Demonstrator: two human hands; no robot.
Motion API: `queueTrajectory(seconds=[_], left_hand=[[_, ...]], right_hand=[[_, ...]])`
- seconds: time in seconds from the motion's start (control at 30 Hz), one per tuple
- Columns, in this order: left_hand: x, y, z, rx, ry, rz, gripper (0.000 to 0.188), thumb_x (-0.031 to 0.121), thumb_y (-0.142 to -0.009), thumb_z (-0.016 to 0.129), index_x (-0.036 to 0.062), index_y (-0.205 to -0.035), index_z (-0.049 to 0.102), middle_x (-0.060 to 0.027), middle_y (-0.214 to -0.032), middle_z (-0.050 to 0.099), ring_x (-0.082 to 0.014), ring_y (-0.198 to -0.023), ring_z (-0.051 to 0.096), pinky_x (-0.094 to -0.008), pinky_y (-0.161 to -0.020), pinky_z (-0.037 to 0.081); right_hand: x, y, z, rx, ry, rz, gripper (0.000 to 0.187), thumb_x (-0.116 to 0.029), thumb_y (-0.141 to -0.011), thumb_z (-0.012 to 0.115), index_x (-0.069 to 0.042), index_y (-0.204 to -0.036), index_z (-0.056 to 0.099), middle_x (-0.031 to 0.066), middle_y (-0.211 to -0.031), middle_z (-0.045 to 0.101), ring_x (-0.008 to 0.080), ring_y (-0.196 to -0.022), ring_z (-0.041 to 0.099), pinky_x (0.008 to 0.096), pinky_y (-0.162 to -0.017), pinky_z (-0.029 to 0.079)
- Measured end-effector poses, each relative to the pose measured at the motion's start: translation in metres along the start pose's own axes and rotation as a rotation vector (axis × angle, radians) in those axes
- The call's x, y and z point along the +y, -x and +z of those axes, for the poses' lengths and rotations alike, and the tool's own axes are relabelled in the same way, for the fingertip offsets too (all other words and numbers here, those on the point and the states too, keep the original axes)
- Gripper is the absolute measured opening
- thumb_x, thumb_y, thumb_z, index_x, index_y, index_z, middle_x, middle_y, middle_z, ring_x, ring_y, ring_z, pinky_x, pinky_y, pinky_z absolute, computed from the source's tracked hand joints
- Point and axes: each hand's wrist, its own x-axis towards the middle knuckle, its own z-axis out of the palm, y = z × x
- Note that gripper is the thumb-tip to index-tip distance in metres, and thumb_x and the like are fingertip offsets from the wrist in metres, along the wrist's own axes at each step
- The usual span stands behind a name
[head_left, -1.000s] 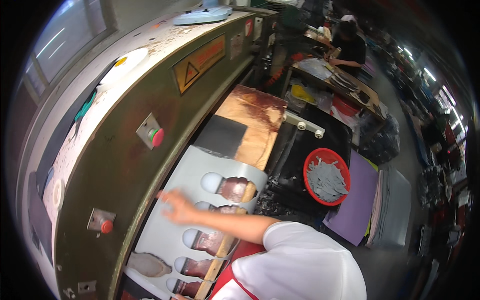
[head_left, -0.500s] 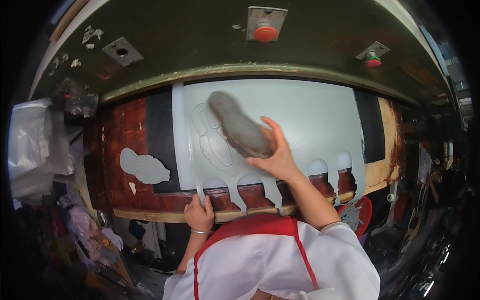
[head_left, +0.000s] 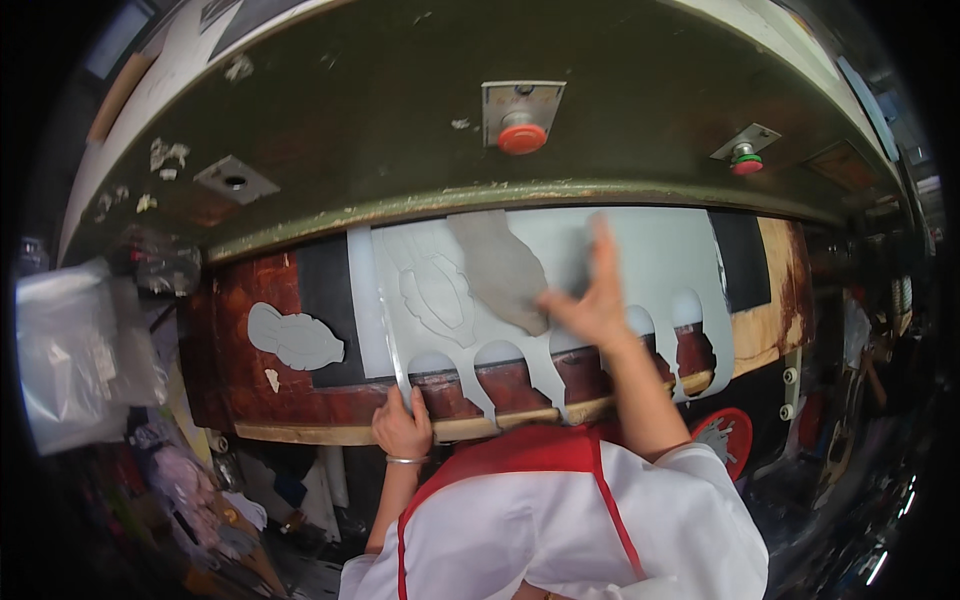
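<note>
A pale grey sheet (head_left: pixel 640 262) lies across the bench, its front edge cut into rounded notches with narrow strips between them. My left hand (head_left: pixel 402 425) pinches the sheet's front left corner at the bench edge. On the sheet rests a dark grey-brown, sole-shaped cutting die (head_left: pixel 498 268), its far end partly under the machine's edge. Just right of the die is my right hand (head_left: pixel 592 305), blurred, fingers stretched out and thumb spread toward the die's side; whether the thumb touches it I cannot tell. Left of the die, a sole-shaped outline (head_left: pixel 438 298) marks the sheet.
A loose grey sole-shaped piece (head_left: pixel 295 336) lies on the bench's left. The green machine beam (head_left: pixel 380 130) spans the far side, with a red push button (head_left: pixel 522 136). A red basin (head_left: pixel 738 440) with grey scraps stands below right. Clear plastic bags (head_left: pixel 75 350) hang at left.
The die has come down onto the sheet, right of the outline. My right hand has let go of it and opened. My left hand stays at the corner. The view has tilted up slightly.
</note>
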Motion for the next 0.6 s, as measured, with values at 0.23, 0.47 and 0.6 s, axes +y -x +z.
queueTrajectory(seconds=[0.23, 0.47, 0.6], left_hand=[[0.02, -0.091, 0.021, 0.096, -0.056, -0.015, 0.028, 0.028, -0.091, 0.053, 0.0023, -0.081, 0.054, -0.0227, -0.064, 0.058, -0.0427, -0.059, 0.056, -0.0516, -0.056, 0.042], [0.021, -0.171, 0.024, 0.108, -0.085, -0.026, 0.03, 0.031, -0.093, 0.049, 0.0027, -0.094, 0.059, -0.0231, -0.064, 0.059, -0.0433, -0.06, 0.056, -0.0527, -0.056, 0.041], [0.001, -0.17, 0.032, 0.147, 0.038, 0.001, 0.033, 0.035, -0.095, 0.047, 0.0042, -0.095, 0.061, -0.0239, -0.068, 0.06, -0.0443, -0.064, 0.058, -0.0516, -0.058, 0.043]], right_hand=[[0.042, -0.124, -0.128, 0.875, 0.289, -0.063, 0.087, -0.038, -0.092, 0.053, 0.016, -0.14, 0.004, 0.0362, -0.146, 0.01, 0.0463, -0.137, 0.012, 0.0479, -0.113, 0.01], [0.075, -0.125, -0.103, 0.875, 0.256, -0.069, 0.094, -0.029, -0.087, 0.061, 0.012, -0.142, -0.003, 0.0344, -0.148, 0.004, 0.0461, -0.139, 0.008, 0.0485, -0.114, 0.007], [0.062, -0.097, -0.104, 0.777, 0.216, 0.031, 0.088, -0.025, -0.087, 0.062, 0.009, -0.144, 0.004, 0.0324, -0.148, 0.01, 0.0427, -0.139, 0.013, 0.0442, -0.114, 0.012]])
